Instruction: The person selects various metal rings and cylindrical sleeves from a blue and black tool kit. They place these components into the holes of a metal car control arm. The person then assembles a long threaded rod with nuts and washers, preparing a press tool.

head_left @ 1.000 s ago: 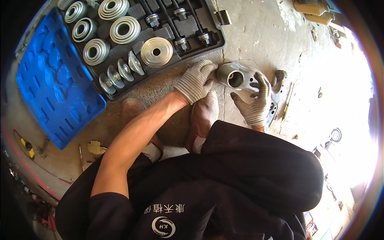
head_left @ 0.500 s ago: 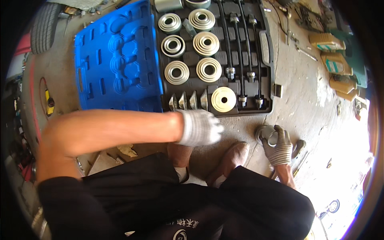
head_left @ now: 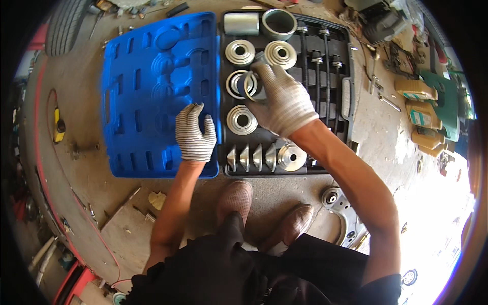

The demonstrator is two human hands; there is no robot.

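A black tool case (head_left: pixel 234 141) lies on the ground with its blue lid (head_left: pixel 122 112) folded out to the left. Over the tray, my gloved right hand (head_left: pixel 287 99) grips a hollow metal sleeve (head_left: pixel 250 85), its round mouth facing left. Stepped metal discs, such as one (head_left: pixel 242 120) in the left column, sit around and below it; the hand hides part of the right column. My left hand (head_left: pixel 195 133), in a striped glove, hovers over or rests on the lid near the hinge side, fingers apart and holding nothing.
Threaded rods (head_left: pixel 328 76) fill the tray's right side. A metal cylinder (head_left: pixel 241 23) and a wide cup (head_left: pixel 279 24) sit at its far end. A metal suspension arm (head_left: pixel 348 221) lies on the floor right of my shoes. Plastic bottles (head_left: pixel 423 114) stand farther right.
My right hand has carried the metal sleeve from the floor on the right up over the tray. The left hand has moved left, from the case's near edge to the lid.
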